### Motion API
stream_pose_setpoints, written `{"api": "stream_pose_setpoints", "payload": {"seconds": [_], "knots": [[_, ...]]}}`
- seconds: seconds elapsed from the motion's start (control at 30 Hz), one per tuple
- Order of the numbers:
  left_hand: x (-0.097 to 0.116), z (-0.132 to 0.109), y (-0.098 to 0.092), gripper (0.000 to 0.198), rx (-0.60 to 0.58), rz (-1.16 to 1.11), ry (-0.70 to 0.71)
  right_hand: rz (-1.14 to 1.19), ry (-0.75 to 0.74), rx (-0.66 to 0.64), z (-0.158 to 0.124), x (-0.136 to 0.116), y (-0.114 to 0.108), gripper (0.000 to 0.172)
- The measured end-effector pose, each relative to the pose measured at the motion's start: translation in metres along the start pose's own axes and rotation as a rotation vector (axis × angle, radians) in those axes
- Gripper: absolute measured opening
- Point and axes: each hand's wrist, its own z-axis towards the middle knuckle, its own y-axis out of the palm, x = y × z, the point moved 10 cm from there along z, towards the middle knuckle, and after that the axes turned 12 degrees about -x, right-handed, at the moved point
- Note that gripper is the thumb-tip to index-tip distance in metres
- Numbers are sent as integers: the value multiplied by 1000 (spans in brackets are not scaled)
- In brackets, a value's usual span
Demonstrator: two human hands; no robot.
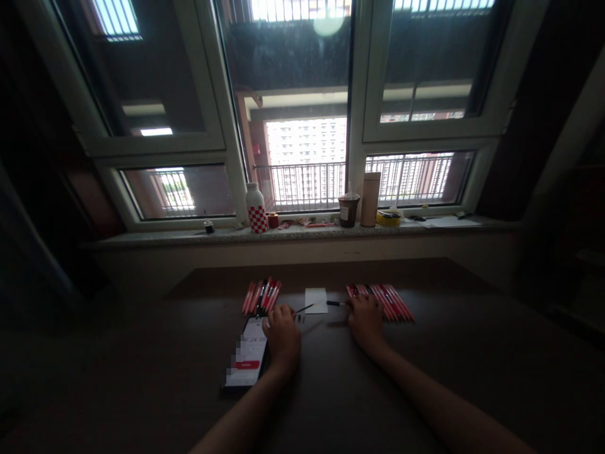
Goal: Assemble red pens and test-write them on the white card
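My left hand (283, 334) is closed around a thin dark rod (305, 308) with a light tip, pointing right. My right hand (366, 318) grips a dark pen-like piece (333, 303) that points left, towards the rod; the two ends are apart. A small white sheet (316, 293) lies on the table behind and beneath this gap. Two tiny dark pieces (300, 319) rest beside my left fingertips. Rows of red and dark pens lie on both sides, the left row (259, 295) beyond my left hand and the right row (390, 302) beside my right hand.
A phone (248, 353) showing a timer lies by my left wrist on the dark table (326, 403). Along the windowsill (302, 234) stand a checked bottle (256, 208), a brown cup (348, 210), a tan flask (370, 199) and a yellow tape roll (388, 219).
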Motion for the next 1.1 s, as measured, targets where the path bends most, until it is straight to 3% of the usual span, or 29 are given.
{"api": "stream_pose_setpoints", "payload": {"seconds": [0.6,1.1], "knots": [[29,-9,-5,25,55,111,183,-23,-21,-35,-1,-4,3,19],[25,-7,10,21,-76,26,193,9,-29,-55,-1,-5,2,18]]}}
